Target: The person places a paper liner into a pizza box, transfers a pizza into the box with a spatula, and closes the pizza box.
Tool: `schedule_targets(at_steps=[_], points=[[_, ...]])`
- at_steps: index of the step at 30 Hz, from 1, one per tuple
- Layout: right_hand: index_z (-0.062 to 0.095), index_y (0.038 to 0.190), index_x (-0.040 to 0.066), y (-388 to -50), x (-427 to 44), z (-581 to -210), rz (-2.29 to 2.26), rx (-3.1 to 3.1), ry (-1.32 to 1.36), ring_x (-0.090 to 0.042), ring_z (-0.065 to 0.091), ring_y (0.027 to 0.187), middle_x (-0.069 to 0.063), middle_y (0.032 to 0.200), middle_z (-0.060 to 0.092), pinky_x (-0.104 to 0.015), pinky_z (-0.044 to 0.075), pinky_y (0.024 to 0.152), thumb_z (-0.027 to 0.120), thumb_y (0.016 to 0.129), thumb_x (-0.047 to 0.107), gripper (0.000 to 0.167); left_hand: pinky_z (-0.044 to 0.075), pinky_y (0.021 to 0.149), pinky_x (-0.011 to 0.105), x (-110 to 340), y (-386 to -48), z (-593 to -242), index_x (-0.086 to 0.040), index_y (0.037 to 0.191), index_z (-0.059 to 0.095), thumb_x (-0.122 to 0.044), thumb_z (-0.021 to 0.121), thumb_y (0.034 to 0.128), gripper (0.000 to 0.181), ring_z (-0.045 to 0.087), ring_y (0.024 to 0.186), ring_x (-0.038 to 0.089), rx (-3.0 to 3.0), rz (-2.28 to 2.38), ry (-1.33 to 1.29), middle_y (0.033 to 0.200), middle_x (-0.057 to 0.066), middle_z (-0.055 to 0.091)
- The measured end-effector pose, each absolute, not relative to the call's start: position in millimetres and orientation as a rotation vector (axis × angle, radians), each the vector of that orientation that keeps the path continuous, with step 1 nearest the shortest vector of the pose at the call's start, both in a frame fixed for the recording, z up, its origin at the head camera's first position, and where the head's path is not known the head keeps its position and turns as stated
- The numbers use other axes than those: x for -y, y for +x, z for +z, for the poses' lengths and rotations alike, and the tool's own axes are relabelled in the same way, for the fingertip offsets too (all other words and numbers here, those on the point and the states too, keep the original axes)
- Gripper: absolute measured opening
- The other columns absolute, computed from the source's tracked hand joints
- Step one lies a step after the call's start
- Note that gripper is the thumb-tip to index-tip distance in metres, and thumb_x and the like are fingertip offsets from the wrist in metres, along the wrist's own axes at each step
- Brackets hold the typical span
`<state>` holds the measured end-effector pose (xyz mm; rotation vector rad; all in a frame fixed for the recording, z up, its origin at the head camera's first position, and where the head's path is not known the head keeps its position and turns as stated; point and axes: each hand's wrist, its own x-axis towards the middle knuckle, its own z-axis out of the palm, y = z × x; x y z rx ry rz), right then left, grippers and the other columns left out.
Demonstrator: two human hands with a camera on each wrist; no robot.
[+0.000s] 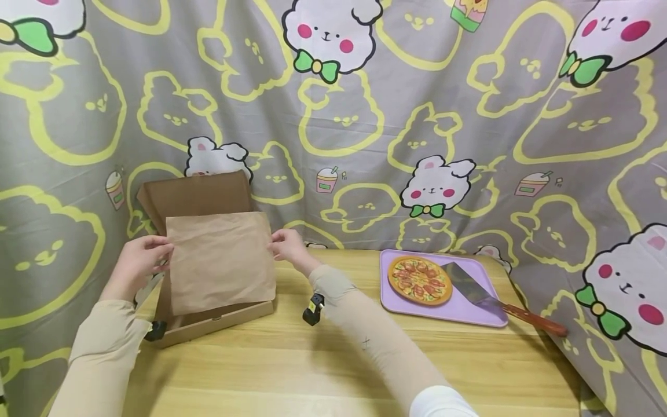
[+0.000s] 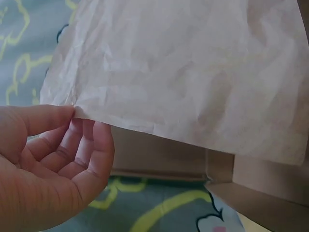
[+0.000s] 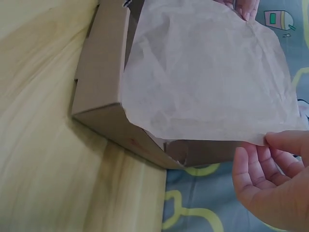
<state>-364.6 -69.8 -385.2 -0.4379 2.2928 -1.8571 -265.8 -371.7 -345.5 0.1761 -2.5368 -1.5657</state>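
A square sheet of brown paper (image 1: 221,260) is stretched between both hands over an open cardboard box (image 1: 219,325). My left hand (image 1: 139,263) pinches its left edge between thumb and fingers, seen close up in the left wrist view, where the paper (image 2: 183,72) slants across. On the opposite edge, my right hand (image 1: 292,248) pinches the sheet the same way; the right wrist view shows that thumb and forefinger grip. The box lid (image 1: 200,194) stands raised behind the paper. Most of the box's inside is hidden by the sheet.
To the right on the wooden table (image 1: 323,370) lies a purple tray (image 1: 469,315). It holds a pizza (image 1: 419,281) and a spatula (image 1: 469,284) whose wooden handle (image 1: 537,319) sticks out past the tray's right edge. A patterned curtain (image 1: 344,127) hangs behind the table.
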Motion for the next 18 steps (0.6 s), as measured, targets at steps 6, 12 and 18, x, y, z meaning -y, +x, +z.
schedule_targets(at_steps=[6,12,18], points=[[0.066,0.095,-0.004,-365.8,86.9,-393.9,-1.815,-2.314,-0.412,-0.011,0.058,0.062,-0.004,0.077,0.063,-0.028,0.058,0.061,0.067,0.086,-0.001,0.009,0.057,0.066,0.023,388.4,-261.3,-355.7,-0.015,0.101,0.059,-0.017,0.055,0.0987,0.005,0.058,0.072,-0.001,2.490,-1.704,0.229,0.074,-0.017,0.058],[0.064,0.093,-0.004,-368.0,100.2,-404.7,-1.797,-2.327,-0.375,-0.011,0.056,0.059,0.000,0.072,0.058,-0.032,0.059,0.064,0.066,0.085,-0.003,0.009,0.057,0.066,0.023,397.8,-260.0,-366.0,-0.019,0.099,0.059,-0.018,0.056,0.0987,0.003,0.057,0.074,-0.001,2.473,-1.745,0.256,0.076,-0.018,0.059],[0.063,0.091,-0.006,-367.4,107.5,-412.8,-1.799,-2.291,-0.319,-0.012,0.053,0.058,0.000,0.066,0.052,-0.034,0.059,0.066,0.063,0.083,-0.006,0.007,0.058,0.069,0.023,399.1,-259.2,-376.8,0.000,0.118,0.053,-0.020,0.053,0.1001,0.027,0.058,0.076,-0.003,2.542,-1.689,0.302,0.080,-0.019,0.058]])
